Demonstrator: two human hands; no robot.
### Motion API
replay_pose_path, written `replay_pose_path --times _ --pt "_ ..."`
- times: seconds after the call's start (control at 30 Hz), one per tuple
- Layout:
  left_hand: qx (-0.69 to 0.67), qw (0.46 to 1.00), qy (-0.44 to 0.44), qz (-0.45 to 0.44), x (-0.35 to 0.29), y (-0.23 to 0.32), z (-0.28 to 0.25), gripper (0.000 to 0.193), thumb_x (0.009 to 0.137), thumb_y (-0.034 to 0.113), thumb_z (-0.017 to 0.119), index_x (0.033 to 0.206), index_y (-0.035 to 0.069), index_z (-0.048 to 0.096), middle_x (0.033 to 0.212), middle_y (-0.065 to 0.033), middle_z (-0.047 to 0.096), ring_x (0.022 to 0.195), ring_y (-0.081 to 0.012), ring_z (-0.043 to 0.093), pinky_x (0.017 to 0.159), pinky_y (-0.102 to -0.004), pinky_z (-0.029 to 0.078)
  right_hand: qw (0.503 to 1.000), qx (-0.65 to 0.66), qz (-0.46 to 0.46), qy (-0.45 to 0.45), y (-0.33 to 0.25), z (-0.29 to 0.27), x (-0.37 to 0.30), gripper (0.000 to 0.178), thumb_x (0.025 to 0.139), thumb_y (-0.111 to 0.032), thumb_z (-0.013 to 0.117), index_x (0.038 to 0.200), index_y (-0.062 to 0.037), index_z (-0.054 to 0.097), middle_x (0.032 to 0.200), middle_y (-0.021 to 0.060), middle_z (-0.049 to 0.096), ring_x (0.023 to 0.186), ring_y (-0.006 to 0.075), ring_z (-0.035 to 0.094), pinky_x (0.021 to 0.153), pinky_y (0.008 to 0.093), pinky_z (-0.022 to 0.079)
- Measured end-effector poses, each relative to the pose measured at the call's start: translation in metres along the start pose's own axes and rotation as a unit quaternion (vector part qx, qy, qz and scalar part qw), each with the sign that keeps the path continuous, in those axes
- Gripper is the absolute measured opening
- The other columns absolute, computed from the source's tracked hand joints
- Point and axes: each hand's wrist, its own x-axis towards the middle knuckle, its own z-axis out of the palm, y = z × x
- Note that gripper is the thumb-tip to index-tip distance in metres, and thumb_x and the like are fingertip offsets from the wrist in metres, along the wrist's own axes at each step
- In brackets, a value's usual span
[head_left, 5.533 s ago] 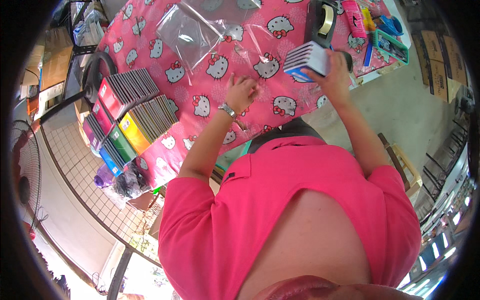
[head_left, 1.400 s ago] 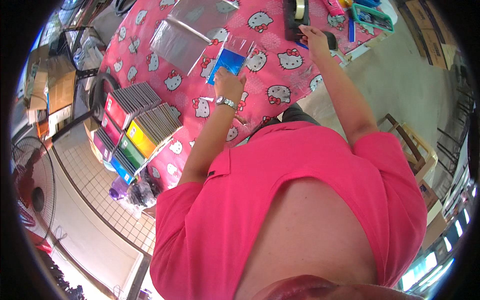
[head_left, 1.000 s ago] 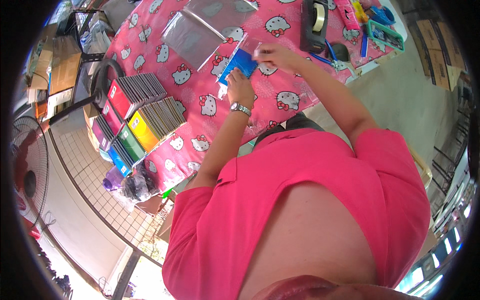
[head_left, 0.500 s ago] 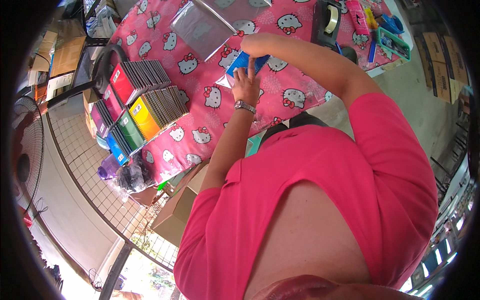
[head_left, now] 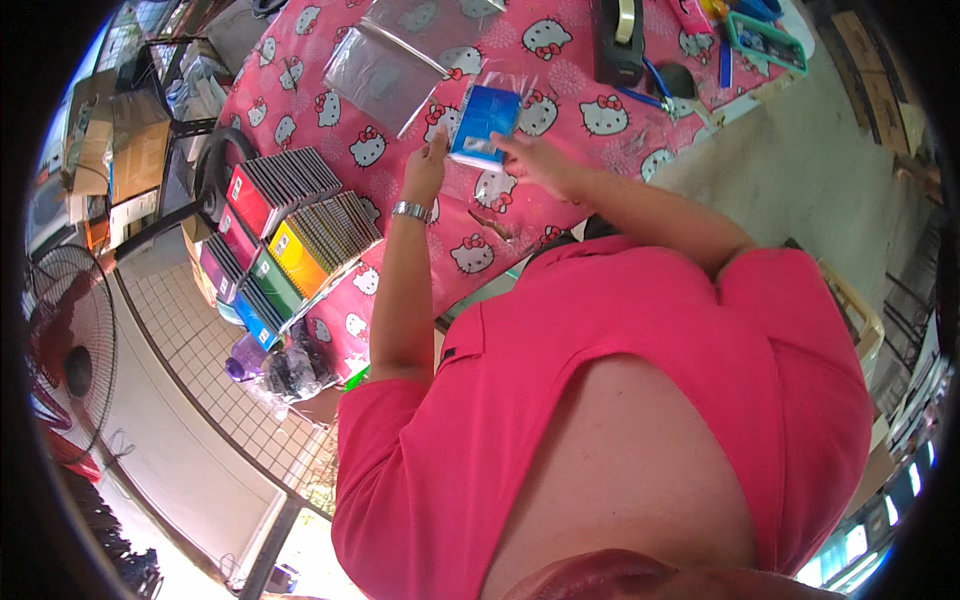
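Note:
A small blue notebook point(head_left: 487, 118) with a clear plastic wrap around it is between my two hands, above the pink patterned tablecloth. At its lower left edge, my left hand point(head_left: 428, 168), with a metal watch on the wrist, pinches the side. My right hand point(head_left: 540, 165) grips the lower right corner, a finger lying over the cover. Clear plastic sheets point(head_left: 385, 75) lie flat on the cloth just beyond my left hand. Scissors with blue handles point(head_left: 655, 92) rest to the right of the notebook.
Stacked spiral notebooks point(head_left: 300, 230) in several colours stand at the table's left end. A black tape dispenser point(head_left: 618, 45) and a green tray point(head_left: 765, 45) of small items sit at the far right. A fan point(head_left: 75, 360) stands at the left.
My right hand has drawn back from the notebook's far edge to its lower right corner. My left hand has shifted left, off the cover to the side. More of the wrapped notebook shows.

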Motion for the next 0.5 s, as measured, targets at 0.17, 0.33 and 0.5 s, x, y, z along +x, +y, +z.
replay_pose_path --times 0.17,0.33,0.5 --pt "-0.258 0.959 -0.120 0.009 -0.061 0.048 -0.002 0.074 0.091 0.060 0.034 0.114 -0.007 0.056 0.095 -0.0106 0.064 0.086 -0.0160 0.059 0.082 -0.0294 0.044 0.994 -0.105 -0.011 -0.035 -0.075 -0.044 -0.046 0.068 0.084 -0.063 0.045 0.114 -0.0041 0.058 0.101 0.0106 0.060 0.089 0.0202 0.057 0.083 0.0324 0.044" --pt "-0.261 0.953 -0.155 -0.002 -0.043 0.010 0.003 0.048 0.094 0.041 0.041 0.114 -0.001 0.055 0.104 -0.0079 0.063 0.094 -0.0164 0.058 0.087 -0.0299 0.042 0.982 -0.160 -0.018 -0.097 -0.055 -0.082 -0.027 0.048 0.090 -0.044 0.050 0.122 -0.0079 0.056 0.101 0.0101 0.059 0.090 0.0190 0.056 0.081 0.0278 0.044" --pt "-0.342 0.894 -0.289 0.022 -0.013 -0.012 0.019 0.041 0.083 0.010 0.059 0.122 -0.001 0.050 0.114 -0.0054 0.059 0.102 -0.0146 0.056 0.091 -0.0280 0.041 0.883 -0.344 -0.288 -0.142 -0.036 -0.085 -0.004 0.037 0.087 -0.019 0.061 0.123 -0.0128 0.056 0.101 0.0081 0.050 0.095 0.0173 0.050 0.076 0.0279 0.044"
